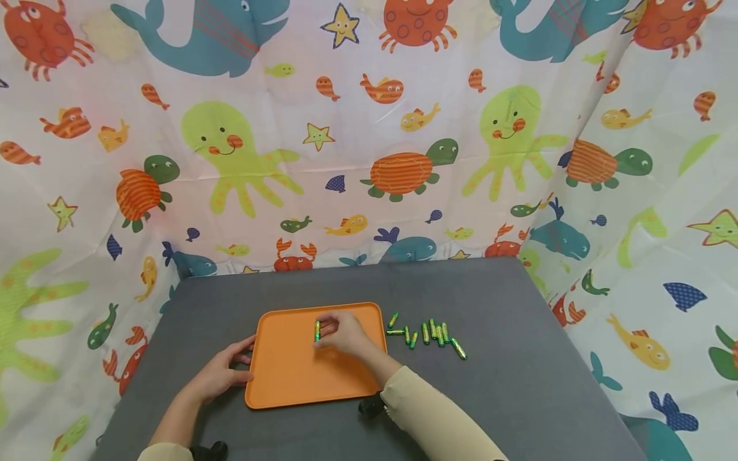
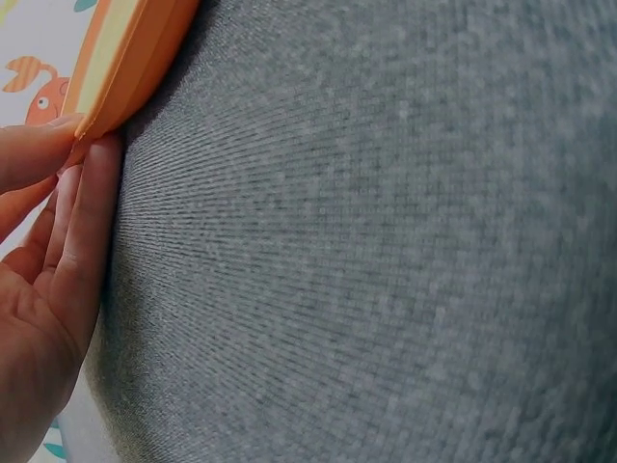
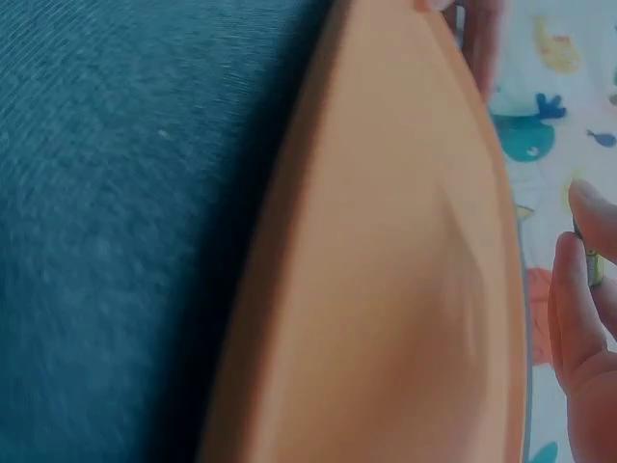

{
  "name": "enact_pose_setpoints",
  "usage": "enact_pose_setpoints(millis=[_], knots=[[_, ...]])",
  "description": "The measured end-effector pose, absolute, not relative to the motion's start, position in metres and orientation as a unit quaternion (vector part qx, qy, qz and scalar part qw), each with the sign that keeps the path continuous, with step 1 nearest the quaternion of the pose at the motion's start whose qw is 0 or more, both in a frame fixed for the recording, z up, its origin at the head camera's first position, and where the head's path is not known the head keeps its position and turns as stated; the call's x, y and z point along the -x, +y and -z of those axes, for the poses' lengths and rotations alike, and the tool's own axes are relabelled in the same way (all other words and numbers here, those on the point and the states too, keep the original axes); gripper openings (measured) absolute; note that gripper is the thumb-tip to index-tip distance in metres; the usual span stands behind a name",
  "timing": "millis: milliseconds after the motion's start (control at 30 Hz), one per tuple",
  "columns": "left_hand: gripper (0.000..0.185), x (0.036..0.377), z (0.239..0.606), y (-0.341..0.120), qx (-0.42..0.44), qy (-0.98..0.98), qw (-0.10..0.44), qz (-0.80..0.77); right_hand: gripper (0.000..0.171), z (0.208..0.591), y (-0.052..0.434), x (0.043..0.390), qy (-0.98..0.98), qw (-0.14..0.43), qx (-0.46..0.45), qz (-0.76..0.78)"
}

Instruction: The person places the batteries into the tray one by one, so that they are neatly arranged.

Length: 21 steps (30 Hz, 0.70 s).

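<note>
Battery point(image 1: 317, 330) in my right hand point(image 1: 344, 335), pinched at my fingertips and held upright just above the far middle of the orange tray point(image 1: 288, 378); my right grip is closed on it, finger and thumb on its sides, though the right wrist view shows only a sliver of it past my fingers point(image 3: 576, 328). My left hand point(image 1: 221, 374) rests at the tray's left edge, fingers fairly straight against the rim, and the left wrist view shows them touching the corner of the tray where it meets the grey table point(image 1: 519, 358). More batteries point(image 1: 429, 334) lie in a loose row on the table just to the right of the tray, well apart from both hands. To do this well, I judge I should lower the battery until its whole length lies flat on the tray floor before loosening my grip, since a cylinder let go from any height or at a tilt is likely to roll toward the rim. Laying it parallel to one tray edge would leave room for others beside it. My left hand is best kept pressing lightly, so the tray does not slide on the cloth.
</note>
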<state>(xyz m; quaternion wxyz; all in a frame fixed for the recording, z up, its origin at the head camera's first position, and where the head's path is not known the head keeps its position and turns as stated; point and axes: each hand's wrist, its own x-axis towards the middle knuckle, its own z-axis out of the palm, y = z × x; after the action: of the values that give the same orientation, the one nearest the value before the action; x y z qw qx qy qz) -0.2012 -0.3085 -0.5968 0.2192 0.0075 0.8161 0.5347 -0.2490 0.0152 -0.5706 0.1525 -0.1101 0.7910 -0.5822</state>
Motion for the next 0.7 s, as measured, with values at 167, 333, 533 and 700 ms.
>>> enact_pose_setpoints(millis=[167,333,533,700], knots=[[0.091,0.202,0.596,-0.308,-0.001,0.813,0.225,-0.537,0.049,0.578,0.001,0.248,0.807,0.148,0.104,0.563],[0.091,0.202,0.593,-0.307,0.004,0.812,0.222,-0.54,0.049,0.582,-0.012,0.248,0.812,0.149,0.086,0.559],[0.092,0.201,0.592,-0.306,0.009,0.812,0.221,-0.54,0.05,0.584,-0.025,0.248,0.826,0.157,0.094,0.534],[0.091,0.201,0.593,-0.307,-0.002,0.809,0.224,-0.544,0.052,0.589,-0.033,0.248,0.845,0.151,0.101,0.503]])
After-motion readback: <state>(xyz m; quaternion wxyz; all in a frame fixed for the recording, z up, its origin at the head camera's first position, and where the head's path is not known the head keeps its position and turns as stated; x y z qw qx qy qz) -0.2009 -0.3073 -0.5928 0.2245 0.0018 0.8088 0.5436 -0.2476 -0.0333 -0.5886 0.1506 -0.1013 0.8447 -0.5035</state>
